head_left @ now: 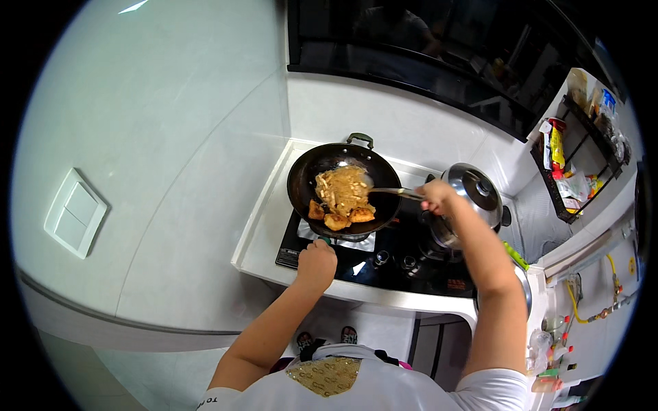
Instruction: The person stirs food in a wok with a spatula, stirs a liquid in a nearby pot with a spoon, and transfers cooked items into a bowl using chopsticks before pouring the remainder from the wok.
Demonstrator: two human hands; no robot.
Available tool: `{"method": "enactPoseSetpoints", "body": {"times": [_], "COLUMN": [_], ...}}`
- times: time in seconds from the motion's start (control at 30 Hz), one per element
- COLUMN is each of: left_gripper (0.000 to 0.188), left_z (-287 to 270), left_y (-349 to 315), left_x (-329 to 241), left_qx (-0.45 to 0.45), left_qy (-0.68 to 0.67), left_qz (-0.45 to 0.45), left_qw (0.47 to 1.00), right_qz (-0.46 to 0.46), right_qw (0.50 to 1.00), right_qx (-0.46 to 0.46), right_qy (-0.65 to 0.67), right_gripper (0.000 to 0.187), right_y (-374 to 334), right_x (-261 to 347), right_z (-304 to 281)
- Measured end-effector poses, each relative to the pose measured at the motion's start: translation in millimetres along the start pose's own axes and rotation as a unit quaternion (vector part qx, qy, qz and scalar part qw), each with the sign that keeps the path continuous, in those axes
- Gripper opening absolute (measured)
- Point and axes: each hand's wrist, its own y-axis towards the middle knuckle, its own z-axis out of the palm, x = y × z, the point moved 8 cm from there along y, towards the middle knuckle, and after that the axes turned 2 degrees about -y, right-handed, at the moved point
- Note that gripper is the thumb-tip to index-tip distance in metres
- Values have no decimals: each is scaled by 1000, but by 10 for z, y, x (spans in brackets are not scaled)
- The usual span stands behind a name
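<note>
A dark wok [298,185] rests on the left side of the black gas stove [404,274]. Inside it lies a heap of glossy light-brown noodles [345,190] with pale strips, and several golden-brown fried pieces [336,221] along the near side. My left hand [317,264] is closed round the wok's near handle, which it mostly hides. In my right hand [439,196] is the handle of a metal spatula [392,191]. The spatula reaches in from the right, and its blade is hidden among the noodles.
Close by on the right, a steel pot with a lid [476,188] stands on the other burner. A black wall rack [558,188] with packets hangs beyond it. Several bottles [558,353] stand at the lower right. The left wall carries a white switch [77,214].
</note>
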Motion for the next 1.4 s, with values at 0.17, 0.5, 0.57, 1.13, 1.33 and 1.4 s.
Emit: {"method": "enactPoseSetpoints", "body": {"times": [0.17, 0.5, 0.57, 1.13, 1.33, 1.4], "left_gripper": [14, 8, 10, 8, 14, 19], "left_z": [-12, -60, -74, -71, -46, -29], "left_y": [5, -69, -41, 5, 8, 10], "left_x": [25, 78, 70, 49, 62, 63], "left_qx": [12, -21, -28, -32, 3, 26], "left_qy": [-27, -12, -16, -10, -31, -41], "left_qz": [-4, 2, 10, 17, 15, 12], "left_qw": [1000, 1000, 999, 999, 999, 999], "right_qz": [52, -117, -177, -367, -295, -306], "right_qw": [927, 941, 946, 899, 900, 881], "right_qx": [163, -22, -86, -217, -244, -286], "right_qy": [333, 316, 258, -100, -208, -221], "right_gripper": [19, 25, 31, 26, 25, 24], "right_y": [6, -469, -613, -1427, -1440, -1478], "right_x": [-246, -235, -198, 102, 69, 90], "right_z": [1154, 578, 357, 463, 464, 391]}}
